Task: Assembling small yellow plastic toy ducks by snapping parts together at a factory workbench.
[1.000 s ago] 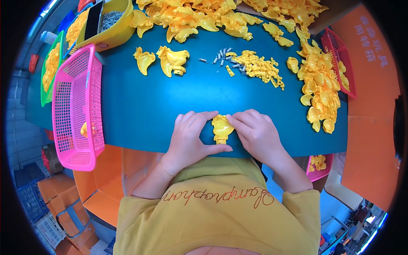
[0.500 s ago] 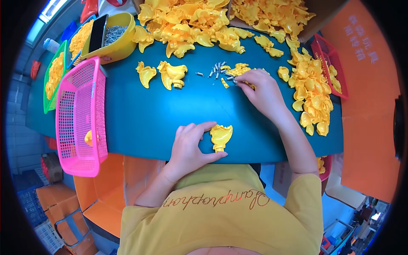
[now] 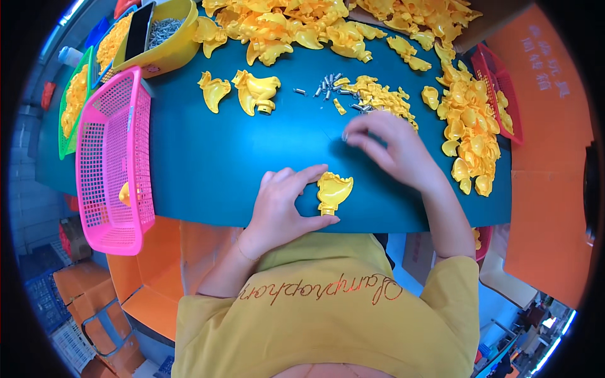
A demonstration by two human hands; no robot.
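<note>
My left hand [image 3: 280, 205] holds a yellow plastic shell piece [image 3: 334, 190] near the table's front edge, its thumb at the bottom end and a finger at the top. The hollow side of the shell faces up. My right hand [image 3: 381, 146] is in the air over the table, farther off and to the right. Its thumb and fingertips are pinched together, with a small silvery metal piece just showing at the tips. Beyond it lie loose small metal cylinders [image 3: 328, 85] and a heap of little yellow plastic parts [image 3: 381, 97].
Two yellow shell pieces [image 3: 254, 92] lie at mid-left of the green table [image 3: 208, 157]. A pink basket [image 3: 135, 157] stands at the left edge. Behind it, a yellow tub [image 3: 173, 60] holds metal parts and a dark phone-like slab. Yellow shells pile up at the back and right, by a red basket [image 3: 518, 120].
My right hand has drawn back from the metal cylinders toward me, fingers still pinched. The left hand keeps its hold on the shell. The whole view has shifted slightly.
</note>
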